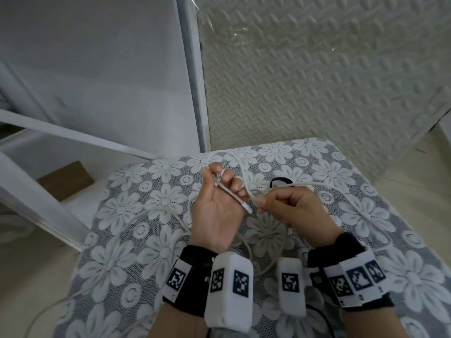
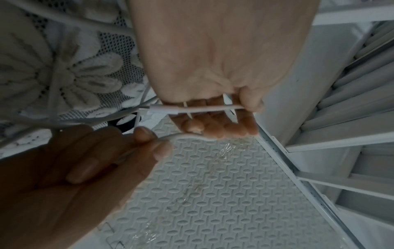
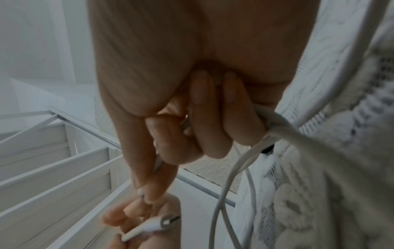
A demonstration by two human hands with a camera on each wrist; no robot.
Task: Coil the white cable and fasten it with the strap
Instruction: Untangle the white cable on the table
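Left hand (image 1: 214, 211) sits mid-frame, palm up, fingers (image 2: 221, 129) curled – thumb pins the plug end of the white cable (image 1: 234, 195) across them. Right hand (image 1: 290, 206) just beside it, fingers (image 3: 162, 139) pinching the cable a little further along. The rest loops loose over the lace-covered desk (image 1: 366, 215). Black strap (image 1: 280, 181) lies behind the right hand – untouched.

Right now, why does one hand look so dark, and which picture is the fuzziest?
In the left wrist view the right hand sits close to the lens in shadow, so it looks dark; the right wrist view is fuzziest, with the cable plug and the lace cloth smeared; the head view is sharpest, though its edges bend.
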